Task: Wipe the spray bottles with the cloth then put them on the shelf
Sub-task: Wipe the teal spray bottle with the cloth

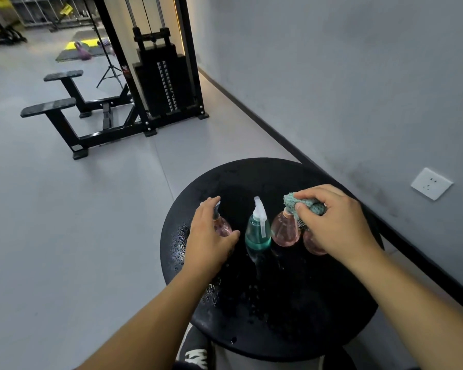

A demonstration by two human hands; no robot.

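Four small spray bottles are standing in a row across the middle of the round black tabletop point(251, 329). The left hand point(211, 236) is curling its grip around the purple-tinted spray bottle point(223, 227) at the nine o'clock end of the row, fingers reaching over its sprayer head. Just beside it at three o'clock, the teal spray bottle point(257, 231) is standing free with its white trigger up. Next along, the pink spray bottle point(284, 232) is touching a second pink bottle point(313, 245), which is mostly hiding under the right hand point(332, 222). That hand is clenching a bunched teal cloth point(304, 205) over the pink tops.

The bottles are looking like thin clear plastic, probably light and a little squeezable; with water beading on the tabletop they are likely slick. The narrow neck under the trigger seems the safest place to hold, since a round wet belly may slip. The cloth is soft and is folding easily around curves.

The bottles are crowding each other, so lifting one could tip its neighbour. No shelf is showing. At eleven o'clock a cable weight machine point(161, 81) is standing on the floor; a wall socket point(431, 183) is sitting at three o'clock on the grey wall.
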